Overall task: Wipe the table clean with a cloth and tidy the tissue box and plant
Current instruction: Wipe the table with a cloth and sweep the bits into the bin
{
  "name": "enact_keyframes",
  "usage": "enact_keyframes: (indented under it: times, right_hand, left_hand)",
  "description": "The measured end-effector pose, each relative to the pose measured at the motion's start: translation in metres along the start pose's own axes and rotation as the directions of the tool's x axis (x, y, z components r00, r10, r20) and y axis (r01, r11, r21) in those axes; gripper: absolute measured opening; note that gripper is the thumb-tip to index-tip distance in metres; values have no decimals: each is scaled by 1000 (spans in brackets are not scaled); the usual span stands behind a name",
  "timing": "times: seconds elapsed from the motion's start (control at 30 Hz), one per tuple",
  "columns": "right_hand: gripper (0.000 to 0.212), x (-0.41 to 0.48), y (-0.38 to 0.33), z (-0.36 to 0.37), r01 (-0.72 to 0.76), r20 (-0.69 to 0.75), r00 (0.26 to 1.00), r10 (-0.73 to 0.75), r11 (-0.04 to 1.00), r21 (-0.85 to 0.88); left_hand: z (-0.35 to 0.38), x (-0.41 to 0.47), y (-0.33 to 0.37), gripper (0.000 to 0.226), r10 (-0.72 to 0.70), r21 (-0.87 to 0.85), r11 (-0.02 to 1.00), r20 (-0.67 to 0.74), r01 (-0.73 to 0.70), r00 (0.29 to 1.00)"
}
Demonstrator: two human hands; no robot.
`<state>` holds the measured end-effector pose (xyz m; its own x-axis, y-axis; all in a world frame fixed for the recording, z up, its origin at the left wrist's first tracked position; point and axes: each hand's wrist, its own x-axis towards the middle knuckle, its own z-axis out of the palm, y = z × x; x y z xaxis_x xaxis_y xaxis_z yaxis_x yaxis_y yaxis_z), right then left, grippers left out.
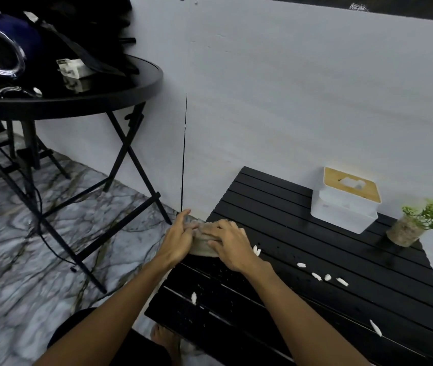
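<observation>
A low black slatted table (pixel 284 299) stands against the pale wall. At its left edge lies a beige cloth (pixel 202 248), held between both hands. My left hand (pixel 178 237) grips the cloth's left side, just off the table edge. My right hand (pixel 229 243) presses flat on top of it. Several small white scraps (pixel 317 276) are scattered over the slats, with fine white specks around them. A white tissue box with a wooden lid (pixel 344 199) sits at the back of the table. To its right stands a small potted plant (pixel 418 224), near the right edge.
A round black folding table (pixel 131 83) stands to the left, loaded with dark bags and a white adapter; its crossed legs reach toward the low table's corner. The floor (pixel 38 247) is grey marble. A bare foot shows under the near table edge.
</observation>
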<state>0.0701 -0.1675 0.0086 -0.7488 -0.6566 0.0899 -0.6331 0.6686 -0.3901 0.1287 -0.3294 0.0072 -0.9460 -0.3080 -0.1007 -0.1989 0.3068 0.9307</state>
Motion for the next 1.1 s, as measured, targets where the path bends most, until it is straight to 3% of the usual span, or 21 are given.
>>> enact_keyframes:
  times: [0.17,0.23,0.33,0.4,0.57,0.77,0.87,0.97,1.1]
  right_hand:
    - [29,-13,19,-13,118,162,976,-145,979,168]
    - [24,-14,18,-19,70,108,989,-105,954,293]
    - [19,-10,1,-18,6,-97,994,39,908,420]
    - [18,-8,-16,-9,-7,-105,993,52,920,392]
    - [26,-16,-29,5,52,49,997,-59,990,130]
    - [27,-25,-5,-8,161,242,947,-212,963,215]
    - [36,-28,-7,-12,165,211,953,-218,956,243]
    - [56,-34,-22,-3,147,199,965,-172,980,133]
    - [47,-39,-35,5,182,110,975,-192,979,92]
  left_hand:
    - [-1,3,-5,68,-71,-154,985,40,77,997]
    - [-3,-1,2,65,-61,-191,979,73,74,995]
    - [-6,3,0,47,-69,-223,971,64,82,996]
    - [-8,6,-2,44,-79,-197,977,40,86,996]
    - [-7,5,3,44,-74,-248,964,84,93,994]
    - [-7,2,-2,53,-69,-204,974,140,97,988]
    - [-8,2,-3,54,-75,-190,976,149,103,986]
    - [-10,2,-1,56,-91,-194,974,149,119,985]
    - [-8,4,0,58,-94,-192,974,149,122,984]
